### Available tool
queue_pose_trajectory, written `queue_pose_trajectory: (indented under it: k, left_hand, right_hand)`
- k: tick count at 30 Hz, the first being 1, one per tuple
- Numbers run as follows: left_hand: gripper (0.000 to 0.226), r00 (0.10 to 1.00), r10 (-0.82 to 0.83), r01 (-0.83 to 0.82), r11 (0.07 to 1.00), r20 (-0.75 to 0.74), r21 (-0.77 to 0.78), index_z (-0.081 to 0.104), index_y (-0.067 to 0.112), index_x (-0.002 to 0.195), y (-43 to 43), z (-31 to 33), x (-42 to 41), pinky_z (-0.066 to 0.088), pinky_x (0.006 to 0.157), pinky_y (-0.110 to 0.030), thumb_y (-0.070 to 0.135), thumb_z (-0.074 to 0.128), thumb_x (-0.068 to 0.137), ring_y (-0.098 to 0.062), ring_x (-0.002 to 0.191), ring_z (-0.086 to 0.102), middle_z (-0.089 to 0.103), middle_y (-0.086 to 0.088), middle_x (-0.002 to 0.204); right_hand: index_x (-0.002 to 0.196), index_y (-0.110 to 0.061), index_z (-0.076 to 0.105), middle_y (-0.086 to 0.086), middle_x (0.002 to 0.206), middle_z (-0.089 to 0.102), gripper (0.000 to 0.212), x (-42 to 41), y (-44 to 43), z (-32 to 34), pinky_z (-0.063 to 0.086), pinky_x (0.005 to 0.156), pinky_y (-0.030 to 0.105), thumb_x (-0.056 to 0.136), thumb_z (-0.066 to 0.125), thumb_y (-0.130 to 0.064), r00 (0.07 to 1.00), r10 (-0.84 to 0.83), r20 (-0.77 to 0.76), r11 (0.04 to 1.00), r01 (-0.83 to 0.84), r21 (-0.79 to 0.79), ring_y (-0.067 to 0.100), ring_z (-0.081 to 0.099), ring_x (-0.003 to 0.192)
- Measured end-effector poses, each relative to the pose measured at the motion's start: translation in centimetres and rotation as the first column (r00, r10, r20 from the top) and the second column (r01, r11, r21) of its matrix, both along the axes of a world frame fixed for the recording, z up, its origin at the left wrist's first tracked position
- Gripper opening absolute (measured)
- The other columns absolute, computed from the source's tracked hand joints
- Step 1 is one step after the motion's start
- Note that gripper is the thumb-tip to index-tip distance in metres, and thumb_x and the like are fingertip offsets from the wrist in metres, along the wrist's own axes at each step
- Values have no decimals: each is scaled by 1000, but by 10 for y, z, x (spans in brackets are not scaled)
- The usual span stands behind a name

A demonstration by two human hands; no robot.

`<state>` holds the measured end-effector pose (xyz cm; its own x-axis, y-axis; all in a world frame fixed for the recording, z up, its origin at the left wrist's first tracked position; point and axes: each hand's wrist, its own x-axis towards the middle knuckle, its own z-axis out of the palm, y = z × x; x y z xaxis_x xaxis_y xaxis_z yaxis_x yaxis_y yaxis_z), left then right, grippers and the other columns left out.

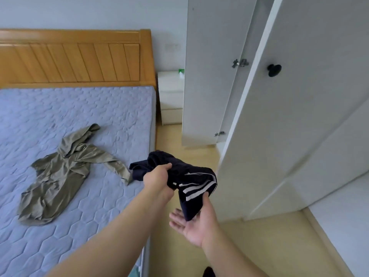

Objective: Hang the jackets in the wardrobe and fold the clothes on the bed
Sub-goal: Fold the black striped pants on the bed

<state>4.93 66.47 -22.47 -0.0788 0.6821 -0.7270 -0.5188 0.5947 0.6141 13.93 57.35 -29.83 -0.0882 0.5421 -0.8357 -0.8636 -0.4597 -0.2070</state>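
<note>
The left hand (156, 175) clamps its fingers on the dark striped garment (196, 179) mid-frame; the right hand (196, 223) has its fingers spread below. The garment looks soft and light: grab its edge.

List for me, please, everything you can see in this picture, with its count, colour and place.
mattress: one, blue-grey quilted, left
headboard: one, orange-brown wood, behind the mattress
hooded jacket: one, olive, lying crumpled on the mattress
dark garment: one, navy with white stripes, held over the bed's right edge
bedside cabinet: one, white, between bed and wardrobe
wardrobe: one, white, right
door knob: one, black, on a wardrobe door
hinges: two, silver, on the wardrobe
floor: pale wood, beside the bed
left hand: grips the dark garment
right hand: palm up, fingers spread, under the garment's hanging end
</note>
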Motion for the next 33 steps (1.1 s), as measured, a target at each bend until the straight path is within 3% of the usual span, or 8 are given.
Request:
queue_pose_trajectory:
  k: [4, 8, 13, 17, 22, 27, 30, 33]
  left_hand:
    - [26, 991, 115, -113, 993, -62, 38, 51, 5, 99, 32, 18, 11, 62, 71, -46, -6, 71, 86, -37, 84, 70, 67, -19, 99]
    - [50, 964, 196, -172, 975, -181, 139, 43, 9, 120, 71, 26, 10, 61, 68, -45, -3, 74, 83, -37, 90, 68, 60, -16, 108]
    - [51, 943, 183, -124, 968, -278, 216, 46, 13, 117, 122, 28, 5, 60, 84, -54, -4, 75, 79, -33, 96, 66, 61, -11, 109]
    - [45, 918, 74, 30, 967, -391, 255, 51, 19, 104, 188, 18, 5, 60, 84, -52, -4, 76, 74, -30, 94, 66, 65, -9, 107]
    - [45, 895, -107, 247, 928, -433, 280, 53, 21, 101, 290, 10, 17, 59, 86, -56, -10, 71, 74, -34, 95, 67, 66, -11, 106]
    - [44, 818, -258, 480, 799, -515, 363, 51, 23, 96, 393, 54, 54, 59, 86, -52, -7, 72, 73, -31, 92, 67, 66, -9, 102]
    - [44, 776, -326, 595, 663, -540, 455, 55, 20, 102, 438, 99, 90, 60, 84, -49, -5, 71, 69, -28, 91, 68, 69, -7, 100]
    - [47, 771, -391, 635, 529, -503, 563, 58, 18, 108, 465, 150, 129, 61, 80, -44, -6, 72, 71, -25, 93, 69, 71, -5, 101]
  right_hand:
    - [123, -14, 67, 19, 111, 74, 68, 34, 63, 31, 56, 86, 47, 89, 52, -72, 991, 74, 115, 991, -86, 105, 41, 70, 103]
    - [118, -15, 70, 17, 107, 76, 65, 48, 122, 54, 57, 79, 43, 84, 63, -70, 940, 269, 210, 945, -299, 130, 38, 70, 94]
    - [115, -15, 73, 14, 105, 77, 73, 39, 189, 55, 59, 75, 41, 67, 79, -70, 816, 478, 325, 854, -518, 46, 34, 70, 85]
    - [111, -12, 74, 14, 98, 78, 70, 29, 249, 42, 58, 66, 36, 64, 86, -63, 790, 500, 355, 855, -515, -57, 32, 71, 82]
    - [113, -13, 71, 14, 99, 76, 45, 23, 336, 37, 54, 53, 26, 79, 81, -41, 884, 300, 358, 952, -300, -57, 31, 73, 92]
    - [117, -18, 66, 13, 105, 74, 32, 44, 419, 81, 50, 49, 24, 90, 74, -33, 912, 0, 410, 995, -43, 95, 28, 71, 79]
    - [122, -28, 61, 8, 109, 73, 30, 68, 454, 120, 51, 56, 27, 94, 71, -32, 850, -226, 476, 962, 119, 245, 26, 70, 82]
    - [130, -44, 56, 1, 115, 70, 41, 94, 476, 167, 54, 62, 29, 92, 71, -39, 715, -443, 542, 884, 248, 396, 23, 70, 90]
